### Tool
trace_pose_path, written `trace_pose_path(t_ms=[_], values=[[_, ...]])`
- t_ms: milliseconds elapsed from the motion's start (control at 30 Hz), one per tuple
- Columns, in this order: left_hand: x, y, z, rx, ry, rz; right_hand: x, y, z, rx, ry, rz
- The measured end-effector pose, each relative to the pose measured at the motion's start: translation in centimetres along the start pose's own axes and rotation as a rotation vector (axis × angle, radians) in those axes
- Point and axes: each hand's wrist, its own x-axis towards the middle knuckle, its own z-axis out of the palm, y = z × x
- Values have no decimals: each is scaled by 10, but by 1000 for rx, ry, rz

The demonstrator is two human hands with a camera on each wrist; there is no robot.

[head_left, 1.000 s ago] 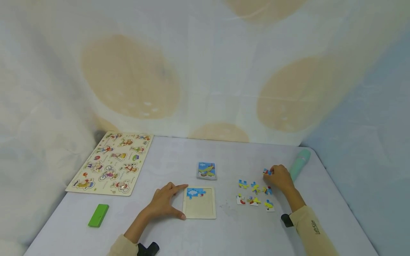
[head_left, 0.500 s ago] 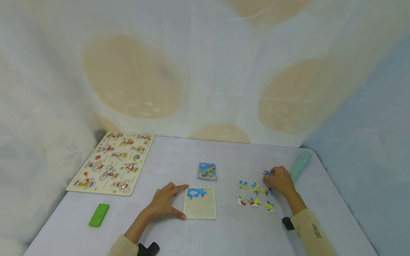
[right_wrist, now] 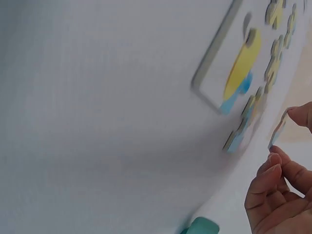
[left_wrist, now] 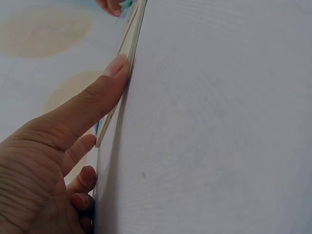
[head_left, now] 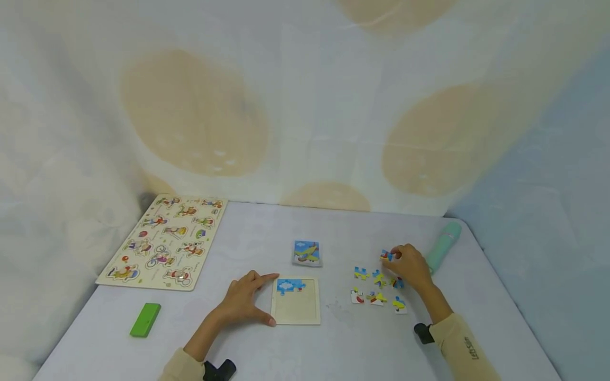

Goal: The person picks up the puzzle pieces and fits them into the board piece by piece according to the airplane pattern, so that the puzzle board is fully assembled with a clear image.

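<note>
My left hand [head_left: 242, 302] braces a wooden puzzle tray [head_left: 296, 322] along its left side, index fingertip at the far corner and thumb at the near one. In the left wrist view the thumb [left_wrist: 87, 105] presses the tray's edge. Joined blue sky pieces [head_left: 289, 286] lie in the tray's far-left part. My right hand [head_left: 411, 265] pinches a small blue and red puzzle piece [head_left: 386, 255] between thumb and fingers, past the loose pieces. In the right wrist view this puzzle piece [right_wrist: 278, 128] is seen nearly edge-on.
Several loose puzzle pieces [head_left: 377, 299] lie in two rows right of the tray. An airplane picture block [head_left: 307, 253] sits behind it. A large peg board [head_left: 164, 242] and a green block [head_left: 145, 320] are on the left. A mint-green cylindrical object [head_left: 443, 246] lies at far right.
My right hand has moved slightly left with the puzzle piece, away from the mint-green object. The left hand and tray have stayed put.
</note>
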Motion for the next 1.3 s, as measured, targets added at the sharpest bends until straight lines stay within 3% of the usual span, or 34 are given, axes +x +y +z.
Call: trace_pose_path(t_ms=[600,967,1300], values=[[-5,2,0,4,-12,-11,-20,-38,17,61,-23,-136],[0,3,-5,7,-4,5,-34,-84,29,92,-35,-232],[-1,5,-6,-3,-10,-11,-44,-111,39,21,-77,-241]])
